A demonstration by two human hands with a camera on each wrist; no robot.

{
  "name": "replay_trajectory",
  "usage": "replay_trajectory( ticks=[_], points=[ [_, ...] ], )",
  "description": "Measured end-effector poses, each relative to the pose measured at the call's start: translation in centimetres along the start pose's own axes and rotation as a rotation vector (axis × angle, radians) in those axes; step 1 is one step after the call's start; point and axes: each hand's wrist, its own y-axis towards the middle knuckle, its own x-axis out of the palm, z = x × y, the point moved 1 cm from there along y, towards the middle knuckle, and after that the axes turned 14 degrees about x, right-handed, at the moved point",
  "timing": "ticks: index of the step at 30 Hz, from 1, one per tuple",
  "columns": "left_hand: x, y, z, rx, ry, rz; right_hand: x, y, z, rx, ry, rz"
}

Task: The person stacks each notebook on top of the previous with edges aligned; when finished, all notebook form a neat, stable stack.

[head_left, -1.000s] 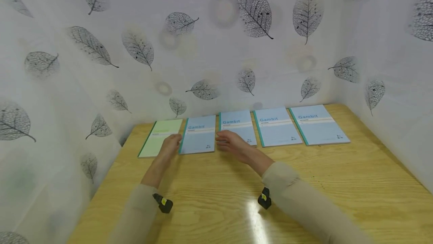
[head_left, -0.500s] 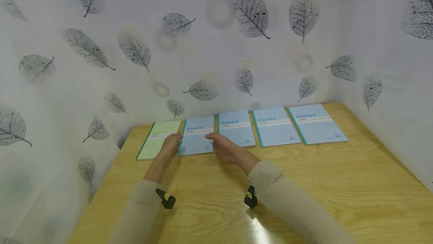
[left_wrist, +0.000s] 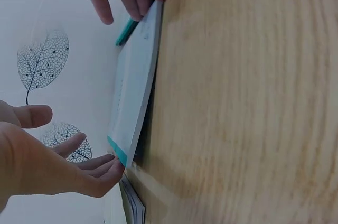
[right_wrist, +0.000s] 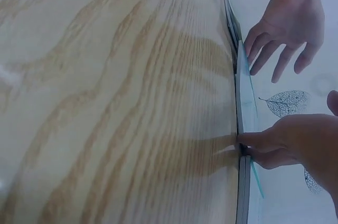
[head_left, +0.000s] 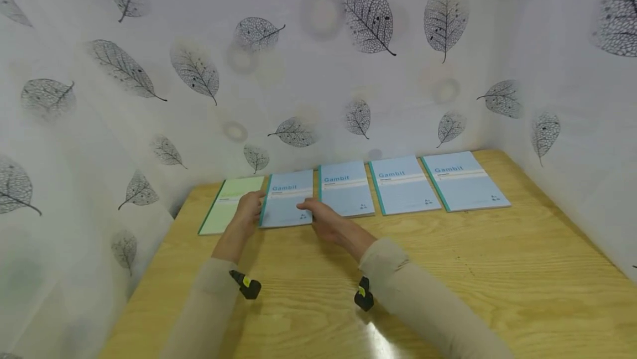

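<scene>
A blue notebook (head_left: 286,196) marked "Gambit", with a teal spine strip, lies between my two hands. At its spine side is my left hand (head_left: 247,216); in the left wrist view these fingers (left_wrist: 105,174) touch the spine corner from the side, thumb raised. My right hand (head_left: 327,220) is at the opposite edge, fingertips low in the gap beside the neighbouring notebook, thumb over the cover. Under the blue notebook's near edge, the left wrist view shows a dark gap at the spine end. A pale green notebook (head_left: 226,212) sits partly behind the left hand.
Several more blue notebooks continue the row to the right, the closest one (head_left: 345,185) beside my right hand and the last one (head_left: 465,182) near the table's right end. All lie on a wooden table (head_left: 308,292). A leaf-printed white curtain (head_left: 318,71) hangs behind and at both sides.
My right hand has moved left from the neighbouring blue notebook to the right edge of the one between my hands. The left hand stays at its spine side.
</scene>
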Motion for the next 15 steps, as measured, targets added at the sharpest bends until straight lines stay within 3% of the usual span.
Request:
replay_trajectory(
  ticks=[6,15],
  points=[
    [-0.4,0.4,0.3,-0.061,-0.058,0.081,0.0,-0.2,0.2,0.017,0.019,0.025],
    [-1.2,0.7,-0.2,-0.071,-0.019,0.101,0.3,-0.7,0.5,-0.019,0.035,-0.046]
  ],
)
